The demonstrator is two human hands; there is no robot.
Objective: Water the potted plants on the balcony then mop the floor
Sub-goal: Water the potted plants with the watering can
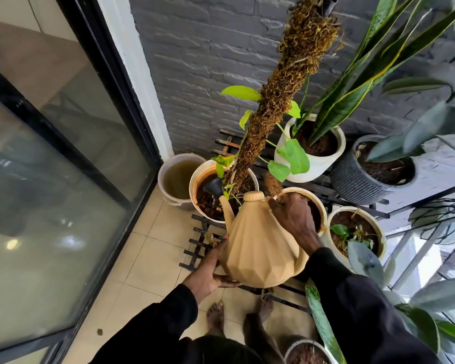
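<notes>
The tan watering can (pixel 260 250) is cradled from below by the left hand (pixel 210 271), fingers spread under its base, and gripped at the handle by the right hand's (pixel 292 219) curled fingers. Just beyond both hands, its dark spout head (pixel 212 186) is tipped over the white moss-pole pot (pixel 202 177). Farther left, a bucket (pixel 161 177) of murky water is seen.

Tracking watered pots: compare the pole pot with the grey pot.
Pole pot: white, smooth; grey pot: dark, ribbed. Pole pot holds a moss pole and vine; grey pot, broad leaves. The can tips its spout over the pole pot, not the grey pot. Both hold dark soil.
</notes>
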